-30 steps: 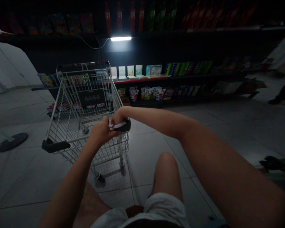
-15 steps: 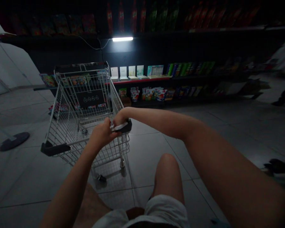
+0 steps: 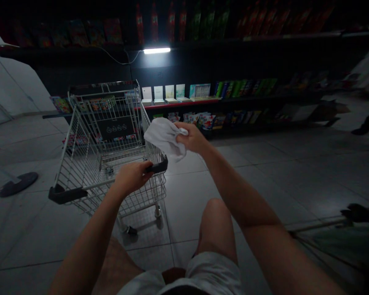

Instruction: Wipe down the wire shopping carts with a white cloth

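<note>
A wire shopping cart (image 3: 89, 143) stands on the tiled floor in front of me, its basket looking empty. My left hand (image 3: 131, 177) is closed around the cart's handle bar (image 3: 155, 167), near its dark right end. My right hand (image 3: 193, 139) is lifted above and to the right of the handle, pinching a crumpled white cloth (image 3: 166, 138) that hangs in the air beside the cart's rim. My bare knee (image 3: 215, 213) shows below.
Dark store shelves (image 3: 203, 100) with packets and boxes run along the back, under a lit tube lamp (image 3: 156, 50). A round stand base (image 3: 18, 183) lies on the floor at left. Another person's foot (image 3: 364, 127) shows at far right.
My right hand has lifted off the handle's right end, carrying the white cloth up and to the right. My left hand stays on the handle.
</note>
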### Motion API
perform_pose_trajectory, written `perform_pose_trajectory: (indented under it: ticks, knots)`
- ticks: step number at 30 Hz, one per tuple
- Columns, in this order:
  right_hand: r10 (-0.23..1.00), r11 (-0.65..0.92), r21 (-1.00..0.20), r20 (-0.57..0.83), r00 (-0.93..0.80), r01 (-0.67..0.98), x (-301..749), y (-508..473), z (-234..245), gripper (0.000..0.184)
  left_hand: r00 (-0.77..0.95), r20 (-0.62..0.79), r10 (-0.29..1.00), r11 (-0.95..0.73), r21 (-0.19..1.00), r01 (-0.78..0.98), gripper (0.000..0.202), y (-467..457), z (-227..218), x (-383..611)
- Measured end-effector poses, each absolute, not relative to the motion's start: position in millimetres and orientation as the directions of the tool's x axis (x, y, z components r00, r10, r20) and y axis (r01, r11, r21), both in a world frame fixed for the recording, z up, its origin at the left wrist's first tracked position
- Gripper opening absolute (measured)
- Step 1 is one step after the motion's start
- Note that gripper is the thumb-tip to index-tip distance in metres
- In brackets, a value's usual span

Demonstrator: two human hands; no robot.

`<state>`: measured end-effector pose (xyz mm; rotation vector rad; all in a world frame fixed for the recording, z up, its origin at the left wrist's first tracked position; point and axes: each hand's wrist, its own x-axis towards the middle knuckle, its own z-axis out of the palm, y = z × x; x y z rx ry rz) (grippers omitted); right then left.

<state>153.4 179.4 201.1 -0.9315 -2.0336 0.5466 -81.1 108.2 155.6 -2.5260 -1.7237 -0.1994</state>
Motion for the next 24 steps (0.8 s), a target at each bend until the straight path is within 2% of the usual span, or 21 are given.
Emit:
perform_pose_trajectory:
  ticks: [1, 3, 6, 8, 11, 14, 18, 21, 24]
  knots:
    - [0.759, 0.649, -0.641, 0.582, -0.291, 0.411, 147, 174, 175, 0.037, 0.367, 0.129, 0.921, -0.371, 0.004, 0.929, 0.028, 109, 157, -81]
    - [0.758, 0.62, -0.642, 0.64, -0.13, 0.452, 126, 163, 119, 0.04, 0.379, 0.104, 0.92, -0.383, 0.022, 0.924, 0.027, 112, 159, -80]
    - [0.824, 0.414, -0.7, 0.559, 0.086, 0.582, 91, 153, 41, 0.046, 0.382, 0.103, 0.918, -0.388, 0.046, 0.92, 0.028, 113, 161, -83]
    - [0.877, 0.31, -0.725, 0.468, 0.11, 0.614, 82, 149, 5, 0.044, 0.377, 0.109, 0.92, -0.384, 0.048, 0.922, 0.029, 112, 161, -85]
    - [0.917, 0.318, -0.719, 0.398, -0.008, 0.618, 98, 150, -18, 0.039, 0.379, 0.108, 0.919, -0.387, 0.063, 0.92, 0.028, 109, 160, -89]
    - [0.903, 0.378, -0.661, 0.417, -0.102, 0.648, 134, 156, -2, 0.04, 0.385, 0.099, 0.918, -0.392, 0.074, 0.917, 0.028, 104, 161, -89]
    - [0.76, 0.639, -0.559, 0.567, -0.318, 0.528, 165, 167, 61, 0.031, 0.359, 0.083, 0.93, -0.363, 0.043, 0.931, 0.028, 101, 165, -87]
    - [0.716, 0.681, -0.559, 0.645, -0.268, 0.474, 161, 176, 109, 0.028, 0.355, 0.081, 0.931, -0.358, 0.024, 0.933, 0.028, 100, 166, -86]
    - [0.721, 0.68, -0.568, 0.632, -0.284, 0.464, 138, 187, 133, 0.029, 0.359, 0.085, 0.929, -0.362, 0.021, 0.932, 0.028, 101, 165, -86]
